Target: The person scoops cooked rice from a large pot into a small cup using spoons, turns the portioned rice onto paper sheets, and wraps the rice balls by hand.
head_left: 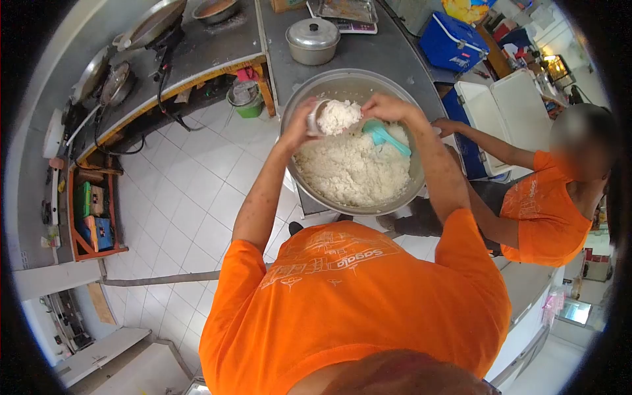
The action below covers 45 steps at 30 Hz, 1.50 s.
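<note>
The left hand [300, 126] curls around a small cup [315, 118] packed with white rice [340, 117], held above a wide metal basin [355, 79] on the table [397, 54]. The right hand [387, 107] has its fingers drawn together beside the mound; whether they pinch grains, I cannot tell. A turquoise scoop [388, 137] rests in the basin's rice. The filled cup should feel fairly light, its rice soft, crumbly and likely sticky; gripping the outer wall, clear of the mouth, seems best.
</note>
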{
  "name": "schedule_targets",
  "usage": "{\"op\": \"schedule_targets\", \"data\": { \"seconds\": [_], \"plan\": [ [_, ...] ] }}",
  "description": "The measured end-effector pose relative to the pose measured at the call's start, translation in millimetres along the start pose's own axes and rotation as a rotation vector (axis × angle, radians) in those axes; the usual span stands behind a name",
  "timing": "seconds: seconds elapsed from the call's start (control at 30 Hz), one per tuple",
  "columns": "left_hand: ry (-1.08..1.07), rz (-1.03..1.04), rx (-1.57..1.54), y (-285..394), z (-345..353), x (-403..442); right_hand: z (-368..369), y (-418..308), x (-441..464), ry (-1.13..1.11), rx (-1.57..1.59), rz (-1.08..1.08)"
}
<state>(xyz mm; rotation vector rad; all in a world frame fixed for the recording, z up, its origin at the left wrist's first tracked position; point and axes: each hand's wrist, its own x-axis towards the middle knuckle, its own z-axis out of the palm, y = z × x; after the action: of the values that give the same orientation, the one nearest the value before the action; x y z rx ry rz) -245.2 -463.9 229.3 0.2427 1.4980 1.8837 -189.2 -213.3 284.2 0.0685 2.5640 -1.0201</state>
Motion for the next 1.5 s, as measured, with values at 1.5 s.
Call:
{"op": "schedule_targets", "data": {
  "seconds": [1.5],
  "plan": [
    [0.610,0.585,-0.791,-79,-50,-5,192,15,51,0.317,-0.362,0.127]
  ]
}}
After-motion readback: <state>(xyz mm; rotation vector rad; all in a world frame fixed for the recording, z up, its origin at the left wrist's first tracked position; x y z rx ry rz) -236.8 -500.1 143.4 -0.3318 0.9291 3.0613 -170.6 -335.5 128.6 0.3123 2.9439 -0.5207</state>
